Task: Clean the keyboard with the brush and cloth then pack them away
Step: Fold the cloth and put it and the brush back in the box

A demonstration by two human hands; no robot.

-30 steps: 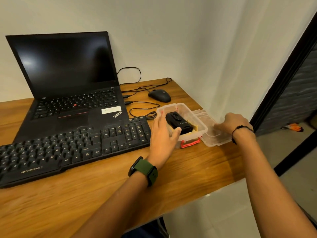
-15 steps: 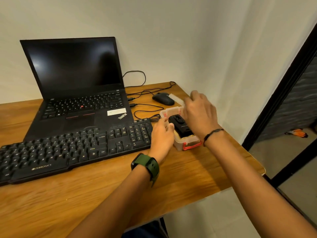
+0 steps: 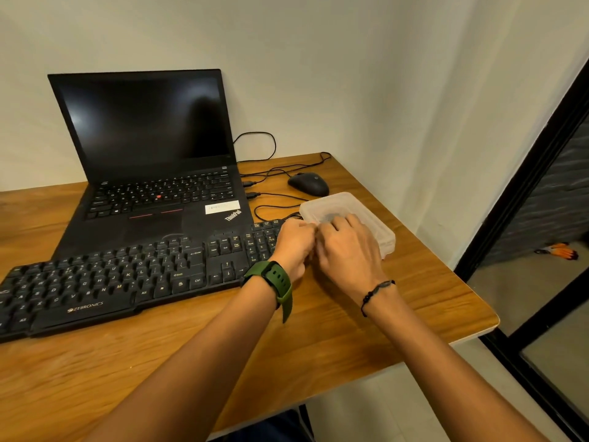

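Head view: at your left the black Zebronics keyboard [image 3: 105, 282] lies on the wooden desk [image 3: 191, 362], in front of the open ThinkPad laptop [image 3: 149, 173]. Your left hand [image 3: 294, 244], green watch [image 3: 271, 279] on its wrist, curls at the near-left corner of the clear plastic box [image 3: 360, 212]; what it pinches you cannot tell. Your right hand [image 3: 347, 250] presses flat on the box lid. Brush and cloth are hidden. Behind sits a black mouse [image 3: 308, 183]
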